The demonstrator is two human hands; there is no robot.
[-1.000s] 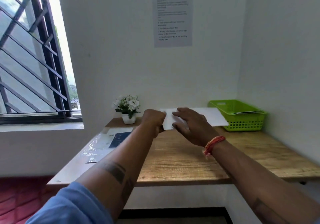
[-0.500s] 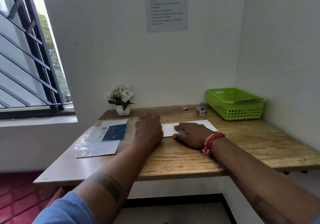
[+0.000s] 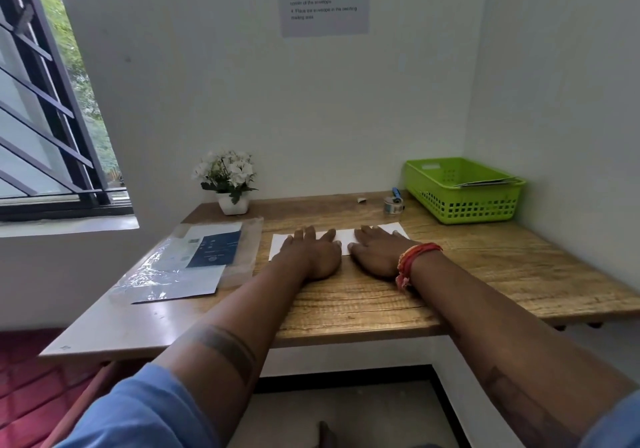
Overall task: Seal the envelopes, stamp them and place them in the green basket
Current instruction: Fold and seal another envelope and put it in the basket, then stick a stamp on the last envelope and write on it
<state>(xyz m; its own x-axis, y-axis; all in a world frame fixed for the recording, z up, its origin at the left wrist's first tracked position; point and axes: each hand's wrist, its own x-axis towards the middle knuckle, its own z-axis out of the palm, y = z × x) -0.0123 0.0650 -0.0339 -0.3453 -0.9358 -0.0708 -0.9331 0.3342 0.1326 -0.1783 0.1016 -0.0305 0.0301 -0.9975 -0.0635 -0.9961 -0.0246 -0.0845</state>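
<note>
A white envelope (image 3: 344, 240) lies flat on the wooden table (image 3: 467, 274), in the middle. My left hand (image 3: 311, 252) rests palm down on its left half, fingers spread. Palm down on its right half is my right hand (image 3: 375, 252), with a red thread band at the wrist. Both hands press flat and grip nothing. The green basket (image 3: 464, 189) stands at the back right corner with some envelopes inside, their edges showing over the rim.
A clear plastic sleeve with papers and a dark blue sheet (image 3: 194, 257) lies on the left of the table. A small tape roll with a blue piece (image 3: 393, 203) sits near the basket. A white flower pot (image 3: 232, 184) stands at the back. Walls close in behind and right.
The envelope came down from in front of me onto the table. My left hand moved onto its left half, and both hands now lie flat on it.
</note>
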